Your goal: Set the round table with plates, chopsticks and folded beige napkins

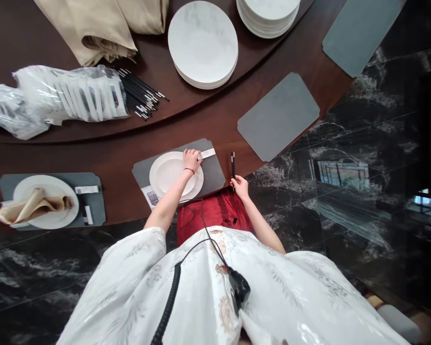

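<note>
White floral robe [208, 287] lies nearest, with a black coiled cable [168, 306] and a small black clip device [239, 287] on it; a thin black wire [202, 215] rises toward the table edge, and a red cloth [215, 215] lies beyond. Right hand [240, 187] is closed on the low end of a pair of black chopsticks [232, 165], very near the edge of the dark wood table [111, 158]; left hand [192, 160], a red string on its wrist, bends down on the rim of two stacked white plates [163, 175], just beside a white paper strip [207, 154] (whether it pinches the strip, I cannot tell). These plates sit on a gray mat [213, 172], over a printed paper card [149, 196].

A loose hold could let the chopsticks drop over the edge to the black marble floor [290, 201]; pressure on the rim could tip the upper plate; the wire could catch the plates. Farther away lie a bundle of black chopsticks [140, 93] and white plate stacks [203, 40].
</note>
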Demonstrator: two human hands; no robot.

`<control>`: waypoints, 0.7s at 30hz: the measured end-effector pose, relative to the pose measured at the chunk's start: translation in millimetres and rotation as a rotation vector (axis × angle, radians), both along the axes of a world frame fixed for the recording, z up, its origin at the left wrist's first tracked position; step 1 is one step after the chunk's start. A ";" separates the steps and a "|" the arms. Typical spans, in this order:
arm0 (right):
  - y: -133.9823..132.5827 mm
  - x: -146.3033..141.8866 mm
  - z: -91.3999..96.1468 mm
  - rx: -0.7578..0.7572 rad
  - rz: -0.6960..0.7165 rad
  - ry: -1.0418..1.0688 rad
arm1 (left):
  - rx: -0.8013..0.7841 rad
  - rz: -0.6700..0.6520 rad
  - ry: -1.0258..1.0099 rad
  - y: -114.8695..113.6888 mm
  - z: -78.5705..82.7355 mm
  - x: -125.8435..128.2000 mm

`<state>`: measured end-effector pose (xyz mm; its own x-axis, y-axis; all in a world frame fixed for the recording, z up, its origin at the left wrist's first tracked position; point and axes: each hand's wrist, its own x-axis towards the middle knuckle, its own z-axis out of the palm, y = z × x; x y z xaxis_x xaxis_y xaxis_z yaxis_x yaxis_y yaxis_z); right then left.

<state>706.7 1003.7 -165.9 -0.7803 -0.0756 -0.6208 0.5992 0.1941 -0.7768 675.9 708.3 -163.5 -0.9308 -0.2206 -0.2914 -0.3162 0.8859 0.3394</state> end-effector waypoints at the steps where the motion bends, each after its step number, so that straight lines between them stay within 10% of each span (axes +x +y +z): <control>1: -2.4 -1.1 2.0 -0.008 0.018 0.006 | 0.009 0.008 0.006 1.5 -0.2 0.3; 9: -5.2 -0.4 16.0 0.000 0.038 0.019 | 0.151 0.014 0.037 38.4 17.0 -1.4; 16: 6.1 9.2 20.2 -0.006 -0.041 0.004 | 0.212 -0.469 -0.053 -6.3 13.2 -42.3; 21: 7.5 18.8 25.3 -0.015 -0.102 -0.001 | 0.036 -0.477 -0.131 -20.5 6.8 -45.6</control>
